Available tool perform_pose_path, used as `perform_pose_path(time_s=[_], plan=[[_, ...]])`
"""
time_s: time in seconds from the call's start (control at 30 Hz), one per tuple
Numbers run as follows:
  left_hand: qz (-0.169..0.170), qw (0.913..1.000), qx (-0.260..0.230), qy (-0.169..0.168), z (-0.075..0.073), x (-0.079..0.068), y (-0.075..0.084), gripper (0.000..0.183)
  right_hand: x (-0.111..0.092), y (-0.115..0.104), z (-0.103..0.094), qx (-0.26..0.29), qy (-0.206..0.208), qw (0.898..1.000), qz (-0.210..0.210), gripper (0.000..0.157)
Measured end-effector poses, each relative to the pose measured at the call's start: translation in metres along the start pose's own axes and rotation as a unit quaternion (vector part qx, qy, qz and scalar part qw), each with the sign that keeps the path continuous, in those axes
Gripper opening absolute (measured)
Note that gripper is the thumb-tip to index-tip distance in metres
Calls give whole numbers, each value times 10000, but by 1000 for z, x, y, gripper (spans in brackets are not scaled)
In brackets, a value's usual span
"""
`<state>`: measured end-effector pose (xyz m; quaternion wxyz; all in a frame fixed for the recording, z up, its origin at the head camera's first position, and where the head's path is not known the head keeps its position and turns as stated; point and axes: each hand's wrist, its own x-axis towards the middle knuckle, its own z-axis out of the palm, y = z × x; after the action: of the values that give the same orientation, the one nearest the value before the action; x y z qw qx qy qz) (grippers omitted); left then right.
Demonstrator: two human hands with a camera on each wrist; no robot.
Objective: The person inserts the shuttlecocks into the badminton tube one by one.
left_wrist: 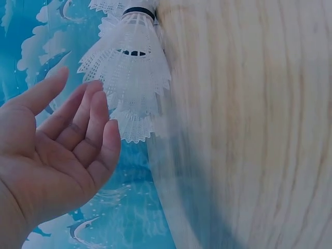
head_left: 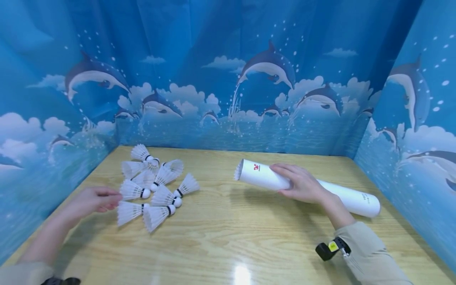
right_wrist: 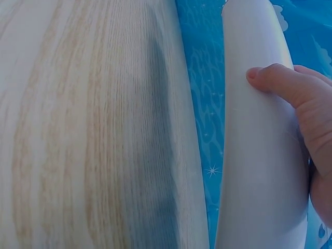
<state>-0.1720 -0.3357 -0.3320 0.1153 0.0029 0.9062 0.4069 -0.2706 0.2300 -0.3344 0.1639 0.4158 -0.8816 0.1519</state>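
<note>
My right hand [head_left: 303,184] grips a long white shuttlecock tube [head_left: 345,196] around its middle, with the thumb [right_wrist: 270,78] laid along the near side. The tube's left end is tipped up off the table, and a white shuttlecock skirt [head_left: 237,171] pokes out of it. At the left, a loose group of several white shuttlecocks [head_left: 162,196] with black bands lies on the table. My left hand [head_left: 97,200] is beside this group, fingers loosely bent and holding nothing. Its fingertips [left_wrist: 96,85] are right at the skirt of one shuttlecock [left_wrist: 129,67].
The light wood table [head_left: 221,237] has blue curtains [head_left: 199,79] printed with dolphins around its back and sides. A black wrist strap with a yellow label [head_left: 333,246] sits on the right sleeve [head_left: 370,249].
</note>
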Motion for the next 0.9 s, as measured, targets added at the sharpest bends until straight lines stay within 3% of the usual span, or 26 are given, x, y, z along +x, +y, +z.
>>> perform_pose_path(time_s=[0.47,0.73,0.9], plan=[[311,9990,-66,-323,7,6,2,51,-5,3,-1,-73,72,9999,-76,74],[156,9995,142,-231,9,12,2,46,-3,4,1,-167,173,9994,-264,72],[69,9998,69,-147,10,14,2,44,-3,2,2,-154,35,9998,-106,71]])
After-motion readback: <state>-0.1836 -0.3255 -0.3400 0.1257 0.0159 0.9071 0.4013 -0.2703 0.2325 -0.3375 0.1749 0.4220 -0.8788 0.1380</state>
